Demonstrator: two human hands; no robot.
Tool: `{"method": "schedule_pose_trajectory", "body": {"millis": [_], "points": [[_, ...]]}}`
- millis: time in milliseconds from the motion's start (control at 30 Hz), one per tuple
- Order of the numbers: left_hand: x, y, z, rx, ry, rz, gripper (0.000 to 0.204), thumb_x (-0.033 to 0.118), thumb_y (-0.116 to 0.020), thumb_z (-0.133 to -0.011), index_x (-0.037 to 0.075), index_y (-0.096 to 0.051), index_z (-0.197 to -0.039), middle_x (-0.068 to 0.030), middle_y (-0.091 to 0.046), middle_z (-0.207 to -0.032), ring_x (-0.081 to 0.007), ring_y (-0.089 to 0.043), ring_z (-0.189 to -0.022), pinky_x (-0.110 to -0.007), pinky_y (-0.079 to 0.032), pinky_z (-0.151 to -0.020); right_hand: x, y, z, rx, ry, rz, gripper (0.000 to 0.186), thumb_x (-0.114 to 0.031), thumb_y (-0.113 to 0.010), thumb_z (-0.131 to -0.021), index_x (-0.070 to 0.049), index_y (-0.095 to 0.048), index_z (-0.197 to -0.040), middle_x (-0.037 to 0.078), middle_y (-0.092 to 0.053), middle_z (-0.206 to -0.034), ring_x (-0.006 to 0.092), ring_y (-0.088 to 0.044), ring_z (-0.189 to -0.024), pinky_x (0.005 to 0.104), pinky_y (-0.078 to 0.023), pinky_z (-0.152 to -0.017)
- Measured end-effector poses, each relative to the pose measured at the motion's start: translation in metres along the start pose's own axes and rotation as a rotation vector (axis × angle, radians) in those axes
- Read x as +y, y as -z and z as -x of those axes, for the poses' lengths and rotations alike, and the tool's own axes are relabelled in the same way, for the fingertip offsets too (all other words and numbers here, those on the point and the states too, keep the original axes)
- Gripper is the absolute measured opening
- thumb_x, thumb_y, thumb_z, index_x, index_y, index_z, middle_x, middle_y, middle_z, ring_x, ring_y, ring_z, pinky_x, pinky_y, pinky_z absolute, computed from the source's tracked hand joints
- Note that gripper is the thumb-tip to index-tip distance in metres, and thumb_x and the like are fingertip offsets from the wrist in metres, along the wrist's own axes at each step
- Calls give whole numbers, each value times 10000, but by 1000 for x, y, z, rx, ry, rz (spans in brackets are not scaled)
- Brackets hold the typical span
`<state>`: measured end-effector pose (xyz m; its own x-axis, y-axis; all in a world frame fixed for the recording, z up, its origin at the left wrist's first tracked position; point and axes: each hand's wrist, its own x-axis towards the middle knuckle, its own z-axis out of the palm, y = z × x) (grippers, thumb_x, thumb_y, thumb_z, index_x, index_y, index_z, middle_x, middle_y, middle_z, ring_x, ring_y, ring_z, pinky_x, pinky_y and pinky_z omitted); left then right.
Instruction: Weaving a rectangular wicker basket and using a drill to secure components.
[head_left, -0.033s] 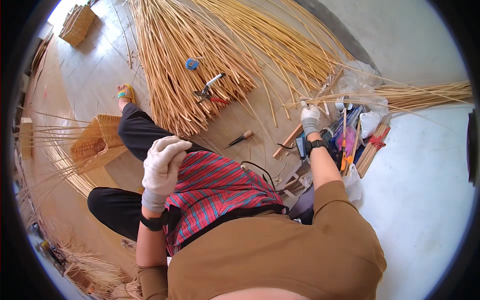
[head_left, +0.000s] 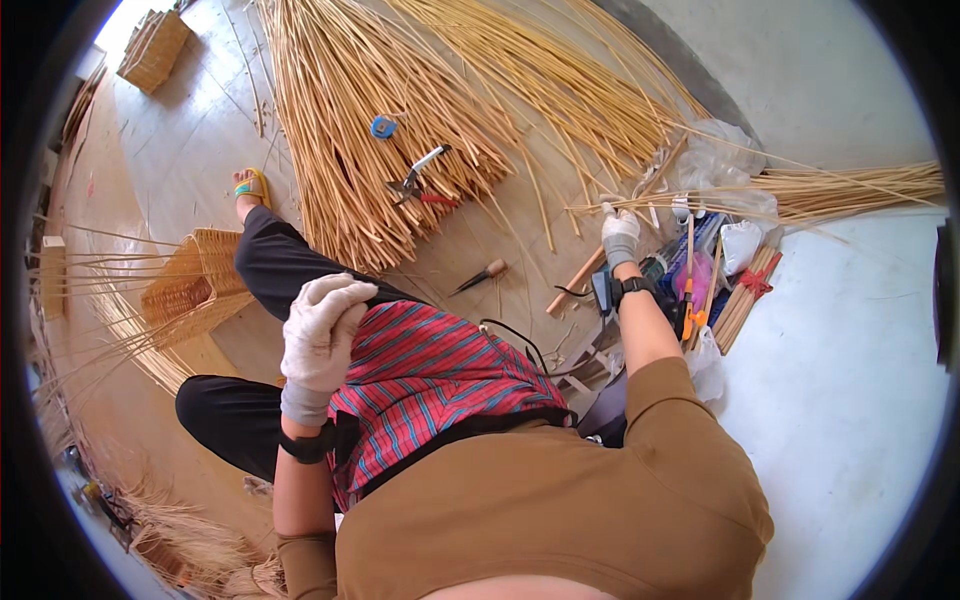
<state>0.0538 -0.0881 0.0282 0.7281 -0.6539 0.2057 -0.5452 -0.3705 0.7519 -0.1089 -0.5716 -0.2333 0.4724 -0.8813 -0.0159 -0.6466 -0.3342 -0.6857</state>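
Right hand: gloved right hand is stretched out to the far right, fingers curled down among a clutter of tools and thin sticks; whether it grips anything, cannot tell.
Right wrist: a black watch band sits just below the glove.
Beside the right hand: a wooden stick lies just to its left, and a bundle of short sticks tied in red lies to its right, near a clear plastic bag.
Left hand: gloved left hand is raised over the lap, fingers loosely folded in, holding nothing that shows.
Under the left hand: a red striped cloth covers the lap, black trousers reaching out past it.
Further left: a half-woven basket lies on its side by the knee, loose strands fanning out.
Floor ahead: a small wooden-handled awl lies alone, well apart from both hands.
Beyond: a big heap of pale reeds, with a pair of shears and a blue tape roll lying on it.
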Motion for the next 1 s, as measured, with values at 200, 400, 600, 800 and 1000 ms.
{"method": "schedule_pose_trajectory", "body": {"millis": [200,400,600,800,1000], "points": [[-18,12,7,22,144,-59,218,-65,-663,-859,39,-726,-1039,-123,-681,-1044,-259,-659,-993,-334,-509,-887,2,64,-52,194,191,-74,211,-241,-740,-888,-70,-739,-1013,165,-731,-954,282,-685,-889,363,-517,-824],[-40,25,15,117,205,-2,216,-102,-596,-925,0,-688,-1092,-63,-645,-1069,-163,-615,-1042,-272,-478,-925,21,199,-115,647,-188,284,564,-547,-638,-886,7,-733,-937,259,-718,-940,424,-693,-914,479,-515,-827],[-38,30,23,175,341,-2,217,-96,-586,-934,0,-686,-1101,-55,-633,-1074,-149,-604,-1028,-257,-470,-915,107,235,-156,607,-420,391,528,-517,-567,-927,-39,-734,-1077,198,-726,-1089,378,-694,-979,432,-517,-856],[-26,29,21,119,371,-60,186,-24,-573,-983,0,-667,-1141,-52,-610,-1088,-146,-593,-1041,-264,-463,-942,136,222,-169,452,-389,268,633,-512,-567,-955,67,-669,-1190,242,-680,-1228,382,-630,-1169,422,-480,-976],[-27,22,17,99,315,-138,183,-40,-571,-970,-2,-676,-1116,-60,-617,-1078,-147,-596,-1032,-267,-471,-915,145,228,-164,285,-337,144,481,-475,-639,-946,-29,-706,-1111,145,-728,-1068,263,-680,-835,388,-538,-806]]}}
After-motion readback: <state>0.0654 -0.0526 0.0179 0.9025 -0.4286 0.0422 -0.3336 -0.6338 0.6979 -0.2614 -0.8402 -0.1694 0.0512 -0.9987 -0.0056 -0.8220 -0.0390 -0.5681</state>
